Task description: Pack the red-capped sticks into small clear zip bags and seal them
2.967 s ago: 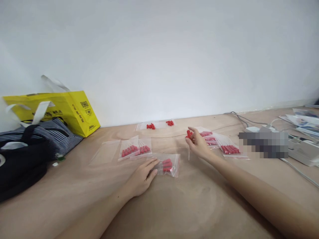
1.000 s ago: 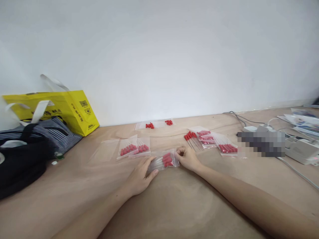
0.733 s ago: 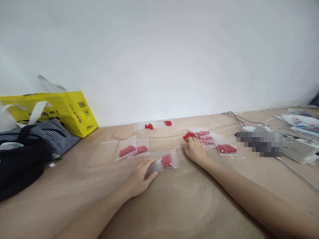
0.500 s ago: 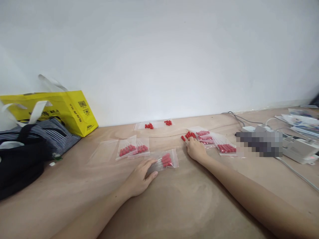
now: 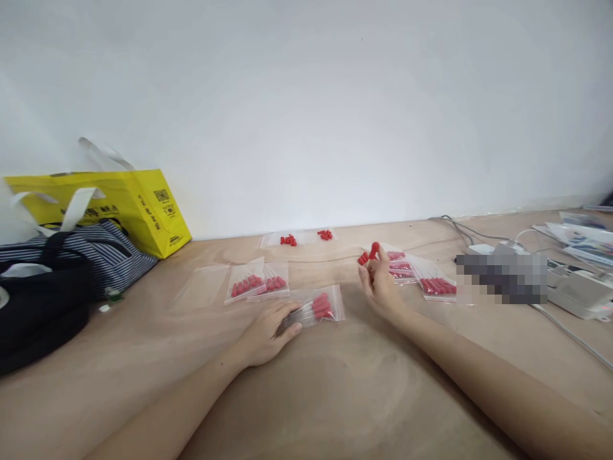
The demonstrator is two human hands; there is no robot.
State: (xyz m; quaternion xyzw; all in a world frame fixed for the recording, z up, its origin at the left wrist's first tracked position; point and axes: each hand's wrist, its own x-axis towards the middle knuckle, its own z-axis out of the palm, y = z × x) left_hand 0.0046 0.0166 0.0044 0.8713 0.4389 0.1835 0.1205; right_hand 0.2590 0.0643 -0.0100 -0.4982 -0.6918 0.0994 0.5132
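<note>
My left hand (image 5: 268, 335) rests on the table with thumb and fingers around the left end of a clear zip bag (image 5: 338, 299). Inside that bag lie several droppers with red bulbs (image 5: 322, 306). My right hand (image 5: 380, 287) is closed on a dropper, whose red bulb (image 5: 375, 249) sticks up above the fingers. Just behind it lie more loose red-bulbed droppers (image 5: 363, 259). To its right are filled zip bags (image 5: 437, 281) of droppers, partly overlapping. Left of centre, two more filled zip bags (image 5: 245, 281) lie beside a flat, clear bag (image 5: 204, 284).
Against the wall, small piles of red bulbs (image 5: 288, 241) lie on clear plastic. A yellow bag (image 5: 163, 217), a striped bag (image 5: 115, 255) and a black bag (image 5: 52, 313) stand at left. Power adapters (image 5: 575, 291), cables (image 5: 569, 329) and papers (image 5: 589, 239) occupy the right side.
My right hand has lifted slightly and turned, raising one dropper from the loose pile with its bulb upward. The left hand stays at the bag, nearly still.
</note>
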